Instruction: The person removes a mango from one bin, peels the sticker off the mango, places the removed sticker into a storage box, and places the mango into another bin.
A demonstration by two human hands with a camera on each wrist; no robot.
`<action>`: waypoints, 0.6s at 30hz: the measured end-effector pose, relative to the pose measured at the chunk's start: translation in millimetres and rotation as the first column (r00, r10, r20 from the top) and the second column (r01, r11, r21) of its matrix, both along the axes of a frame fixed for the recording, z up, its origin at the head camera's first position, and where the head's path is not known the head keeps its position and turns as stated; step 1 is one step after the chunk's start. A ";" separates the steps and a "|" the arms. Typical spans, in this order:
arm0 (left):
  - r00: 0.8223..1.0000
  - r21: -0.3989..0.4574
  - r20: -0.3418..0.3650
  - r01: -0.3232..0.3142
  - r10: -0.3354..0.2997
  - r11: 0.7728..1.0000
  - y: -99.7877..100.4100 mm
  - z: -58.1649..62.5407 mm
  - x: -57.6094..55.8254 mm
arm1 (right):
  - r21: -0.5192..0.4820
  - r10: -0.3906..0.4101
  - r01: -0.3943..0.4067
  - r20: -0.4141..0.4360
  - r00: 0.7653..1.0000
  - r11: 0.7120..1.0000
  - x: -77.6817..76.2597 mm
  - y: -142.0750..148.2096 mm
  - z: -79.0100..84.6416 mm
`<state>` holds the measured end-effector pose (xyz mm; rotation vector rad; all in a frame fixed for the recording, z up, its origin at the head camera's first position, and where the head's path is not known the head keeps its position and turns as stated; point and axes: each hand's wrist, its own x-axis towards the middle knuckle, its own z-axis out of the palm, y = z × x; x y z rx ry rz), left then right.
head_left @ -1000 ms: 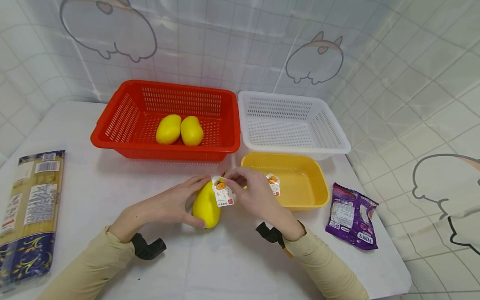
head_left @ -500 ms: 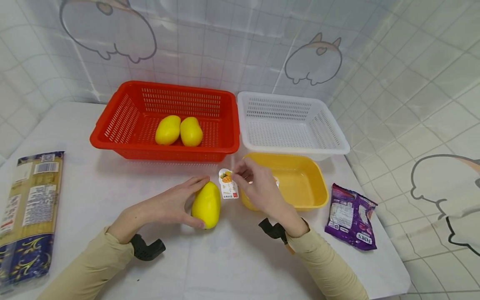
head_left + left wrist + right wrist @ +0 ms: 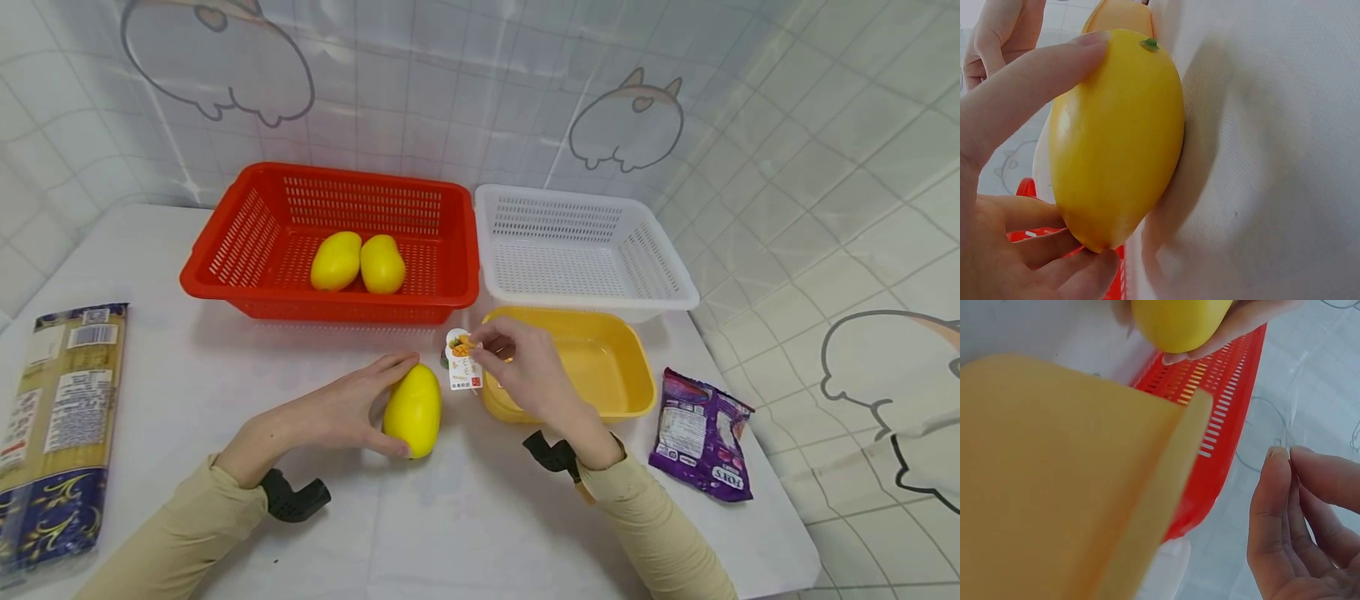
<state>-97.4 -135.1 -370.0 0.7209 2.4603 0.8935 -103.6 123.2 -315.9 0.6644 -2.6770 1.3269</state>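
Observation:
My left hand (image 3: 337,408) holds a yellow mango (image 3: 412,411) on the white table, thumb at one end and fingers at the other. In the left wrist view the mango (image 3: 1116,144) shows a small green stem spot under the thumb's end. To its right, my right hand (image 3: 528,367) pinches a small white label (image 3: 464,367) printed with a mango picture, beside the yellow tub (image 3: 611,367). In the right wrist view the thumb and forefinger tips of the right hand (image 3: 1297,519) meet, and the label's face does not show there.
A red basket (image 3: 337,310) with two mangoes (image 3: 360,262) stands behind the hands. Right of it is a white basket (image 3: 588,298), behind the yellow tub. A purple snack bag (image 3: 701,435) lies at the right, a pack of noodles (image 3: 63,433) at the left.
My right hand has drawn the label away from the mango, to the right and slightly back towards the yellow tub. The left hand and mango have stayed put.

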 end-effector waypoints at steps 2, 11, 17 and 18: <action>1.000 0.003 -0.001 0.001 -0.001 1.000 -0.1 -0.1 0.2 | 0.000 -0.006 0.006 0.011 1.000 1.000 -0.4 0.3 0.3; 1.000 -0.002 -0.001 -0.006 0.006 1.000 -0.5 0.4 0.7 | -0.001 -0.016 0.016 0.065 0.998 1.000 -1.9 1.4 -0.2; 1.000 -0.005 -0.002 -0.003 0.003 1.000 0.4 0.4 0.8 | 0.016 -0.023 0.022 0.080 0.997 1.000 -2.2 3.3 0.4; 1.000 -0.004 -0.001 -0.004 0.004 1.000 0.5 0.5 0.9 | 0.019 -0.021 0.019 0.081 0.996 1.000 -2.2 4.0 0.7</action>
